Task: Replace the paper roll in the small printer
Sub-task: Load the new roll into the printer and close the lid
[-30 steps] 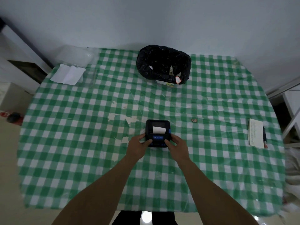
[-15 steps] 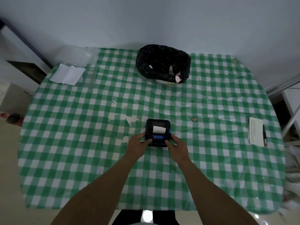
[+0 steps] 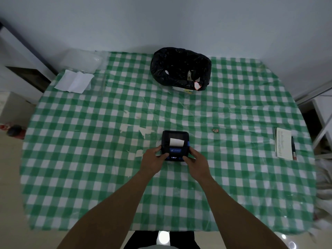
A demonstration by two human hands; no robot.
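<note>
A small black printer [image 3: 175,141] with a blue front panel sits in the middle of the green checked table [image 3: 89,159]. A short strip of white paper [image 3: 177,141] sticks out of its slot, and its lid looks closed. My left hand [image 3: 153,161] grips the printer's near left corner, thumb on the front edge. My right hand [image 3: 196,163] grips the near right corner. Both hands hold the printer on the tabletop. No spare paper roll shows.
A bin lined with a black bag [image 3: 180,69] stands at the back centre. White paper sheets [image 3: 74,81] and a clear plastic box [image 3: 80,60] lie at the back left. A notepad [image 3: 283,143] with a pen [image 3: 293,148] lies at the right edge. A small scrap [image 3: 215,130] lies right of the printer.
Both hands stay on the printer's near corners with only slight finger shifts. The printer has not visibly moved.
</note>
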